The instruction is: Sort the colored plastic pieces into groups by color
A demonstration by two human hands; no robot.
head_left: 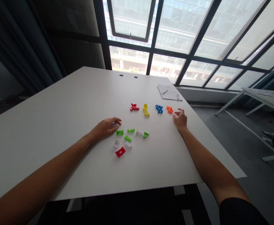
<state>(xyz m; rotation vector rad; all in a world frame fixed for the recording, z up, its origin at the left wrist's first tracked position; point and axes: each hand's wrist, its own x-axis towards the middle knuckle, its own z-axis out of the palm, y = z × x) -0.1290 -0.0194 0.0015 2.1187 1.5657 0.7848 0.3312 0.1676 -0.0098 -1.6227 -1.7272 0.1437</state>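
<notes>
Red rectangular plastic frame (pixel 120 152): laid separately.
Orange angular plastic pieces (pixel 169 109): clustered, apparently by colour.
Left hand (pixel 109 125), right hand (pixel 180 119): held apart, fingers unclenched.

Just below the middle of the frame you have four green pieces (pixel 128 138), three white pieces (pixel 129 145) and one loose red piece (pixel 117 153). Right of centre you can count four clusters: one red cluster (pixel 134 109), one yellow cluster (pixel 146 114), one blue cluster (pixel 160 111) and one orange cluster (pixel 171 111), their pieces too small to number. Toward the upper right, you have at least two pens (pixel 165 92).
</notes>
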